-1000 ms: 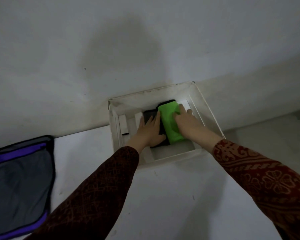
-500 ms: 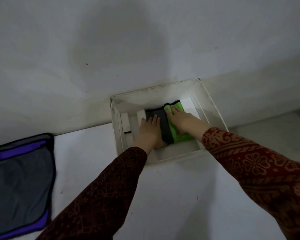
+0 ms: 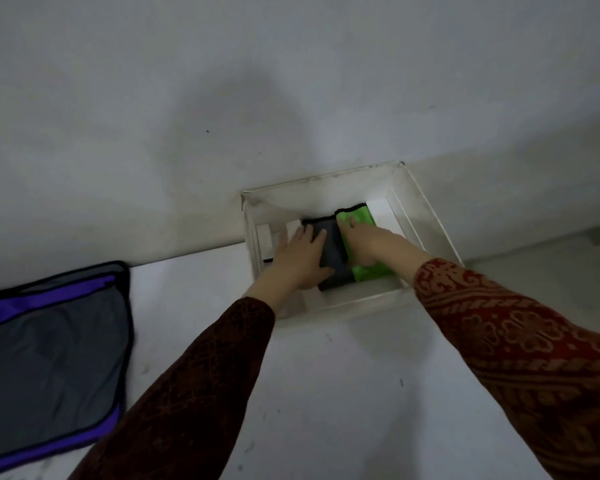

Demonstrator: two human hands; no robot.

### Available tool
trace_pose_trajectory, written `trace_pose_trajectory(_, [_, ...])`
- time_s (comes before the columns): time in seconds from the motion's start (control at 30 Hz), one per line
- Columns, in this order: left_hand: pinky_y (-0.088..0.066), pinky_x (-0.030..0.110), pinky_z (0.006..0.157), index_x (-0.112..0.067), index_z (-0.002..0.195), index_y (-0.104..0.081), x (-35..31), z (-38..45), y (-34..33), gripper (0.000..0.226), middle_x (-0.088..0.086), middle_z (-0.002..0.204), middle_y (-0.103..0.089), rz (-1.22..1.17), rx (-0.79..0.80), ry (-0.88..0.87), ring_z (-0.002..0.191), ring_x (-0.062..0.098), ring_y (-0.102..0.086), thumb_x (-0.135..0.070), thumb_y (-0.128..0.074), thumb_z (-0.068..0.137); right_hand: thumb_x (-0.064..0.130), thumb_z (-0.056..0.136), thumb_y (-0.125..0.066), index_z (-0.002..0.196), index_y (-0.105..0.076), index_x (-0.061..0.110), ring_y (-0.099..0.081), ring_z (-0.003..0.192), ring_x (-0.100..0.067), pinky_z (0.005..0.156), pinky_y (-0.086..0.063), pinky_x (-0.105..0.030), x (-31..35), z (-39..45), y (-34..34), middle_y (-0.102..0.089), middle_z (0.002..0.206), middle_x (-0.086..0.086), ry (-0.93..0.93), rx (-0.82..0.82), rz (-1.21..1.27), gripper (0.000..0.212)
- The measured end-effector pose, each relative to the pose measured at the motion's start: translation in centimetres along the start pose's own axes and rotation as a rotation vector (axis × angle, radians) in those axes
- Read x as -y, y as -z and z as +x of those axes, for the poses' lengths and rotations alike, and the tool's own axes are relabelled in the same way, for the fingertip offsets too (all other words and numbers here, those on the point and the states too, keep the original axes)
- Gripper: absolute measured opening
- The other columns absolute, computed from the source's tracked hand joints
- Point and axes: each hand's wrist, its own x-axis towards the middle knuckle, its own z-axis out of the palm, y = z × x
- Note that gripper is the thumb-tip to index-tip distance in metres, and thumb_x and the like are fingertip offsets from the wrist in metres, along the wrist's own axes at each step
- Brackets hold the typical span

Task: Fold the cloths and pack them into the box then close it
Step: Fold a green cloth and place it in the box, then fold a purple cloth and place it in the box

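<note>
An open white box stands on the white table against the wall. Inside it lie two folded cloths side by side: a dark grey cloth on the left and a green cloth on the right. My left hand lies flat, fingers spread, on the left part of the grey cloth and the box floor. My right hand presses flat on the green cloth, covering its middle. Neither hand grips anything.
A grey cloth with purple and black trim lies spread flat at the table's left edge. The wall rises right behind the box. Bare white table stretches between my arms.
Both hands have slid deeper into the box, pushing the two cloths toward the far wall. The grey cloth shows more between the hands than before.
</note>
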Motion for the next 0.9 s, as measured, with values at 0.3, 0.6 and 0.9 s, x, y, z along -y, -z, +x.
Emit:
trace_pose_trajectory(0.3, [0.001, 0.043, 0.118, -0.024, 0.149, -0.011, 5.1, -14.8, 0.6, 0.062, 0.004, 0.159, -0.010, -0.102, -0.415, 0.055, 0.147, 0.020, -0.005, -0.045, -0.035, 0.095, 0.037, 0.092, -0.052, 0.149, -0.015, 0.023, -0.008, 0.146, -0.027, 0.118, -0.018, -0.043, 8.8, -11.8, 0.6, -0.004, 0.159, -0.009, 0.274, -0.452, 0.281, 0.069])
trace_pose_trajectory(0.6, [-0.015, 0.047, 0.116, -0.017, 0.141, -0.037, 17.1, -28.5, -9.9, 0.051, 0.011, 0.148, -0.039, -0.316, -0.495, 0.311, 0.139, 0.027, -0.033, -0.029, -0.050, 0.093, 0.027, 0.092, -0.056, 0.135, -0.045, 0.023, -0.025, 0.141, -0.015, 0.116, -0.019, -0.027, 25.5, -13.8, -8.4, -0.030, 0.152, -0.002, 0.534, -0.332, 0.582, 0.045])
trace_pose_trajectory(0.9, [-0.023, 0.045, 0.114, -0.017, 0.139, -0.040, 24.7, -34.6, -18.3, 0.049, 0.009, 0.149, -0.038, -0.291, -0.398, 0.448, 0.140, 0.027, -0.031, -0.023, -0.051, 0.092, 0.017, 0.091, -0.055, 0.119, -0.058, 0.015, -0.047, 0.114, -0.020, 0.095, -0.036, -0.024, 37.6, -10.4, -16.0, -0.052, 0.121, -0.005, 0.538, -0.234, 0.478, 0.028])
